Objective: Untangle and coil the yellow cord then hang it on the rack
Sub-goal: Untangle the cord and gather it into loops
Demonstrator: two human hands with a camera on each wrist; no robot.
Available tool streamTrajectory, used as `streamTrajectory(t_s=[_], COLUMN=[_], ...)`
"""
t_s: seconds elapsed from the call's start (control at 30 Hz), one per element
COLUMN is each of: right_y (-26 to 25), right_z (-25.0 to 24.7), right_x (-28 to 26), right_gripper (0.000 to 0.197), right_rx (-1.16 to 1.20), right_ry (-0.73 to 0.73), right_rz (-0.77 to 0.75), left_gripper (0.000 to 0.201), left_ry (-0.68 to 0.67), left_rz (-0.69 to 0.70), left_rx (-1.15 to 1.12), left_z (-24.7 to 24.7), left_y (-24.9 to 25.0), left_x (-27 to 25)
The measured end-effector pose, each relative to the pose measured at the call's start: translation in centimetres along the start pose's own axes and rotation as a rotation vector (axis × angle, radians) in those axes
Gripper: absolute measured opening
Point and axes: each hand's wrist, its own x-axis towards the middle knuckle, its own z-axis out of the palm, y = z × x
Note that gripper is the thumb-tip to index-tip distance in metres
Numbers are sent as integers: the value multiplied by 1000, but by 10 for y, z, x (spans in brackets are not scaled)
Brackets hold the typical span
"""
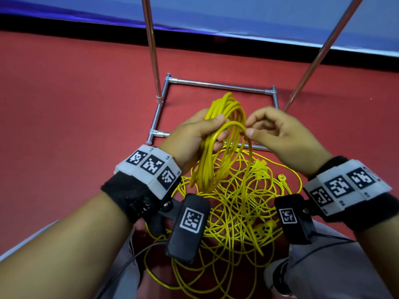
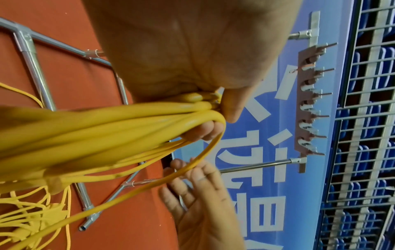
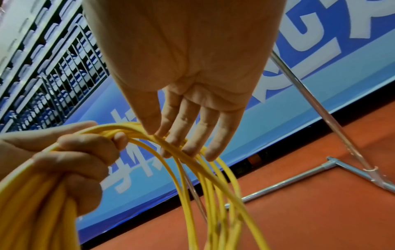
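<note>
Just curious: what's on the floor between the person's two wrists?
In the head view, a loose tangle of yellow cord lies on the red floor between the left hand and right hand.

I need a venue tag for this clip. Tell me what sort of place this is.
Probably an indoor sports hall or arena: rows of blue seats behind railings, a blue banner with large white lettering along the edge, and a red mat floor.

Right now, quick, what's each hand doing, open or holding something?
Left hand: closed around the coiled loops of the thin yellow plastic cord.
Right hand: thumb and fingertips pinch one strand of that cord.
</note>
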Motion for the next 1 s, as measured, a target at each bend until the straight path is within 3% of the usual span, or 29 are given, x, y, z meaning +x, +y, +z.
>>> streamTrajectory(t_s=[0.17,0.43,0.73,0.9,1.0], right_y=[13,6,-2,-8,-8], right_z=[-6,-7,-4,-3,-3], right_x=[-2,5,4,3,4], right_gripper=[21,27,20,14,14], right_rx=[-87,-113,-174,-161,-188], right_ry=[-92,104,147,174,189], right_rz=[68,-37,-99,-156,-155], left_gripper=[7,9,16,6,17], left_ry=[17,46,12,-41,-66], left_rz=[15,-3,-10,0,-4], left_rx=[-26,60,276,305,310], left_z=[-3,-6,-1,1,2], left_y=[4,-1,-5,-8,-7], left_x=[2,2,0,0,0])
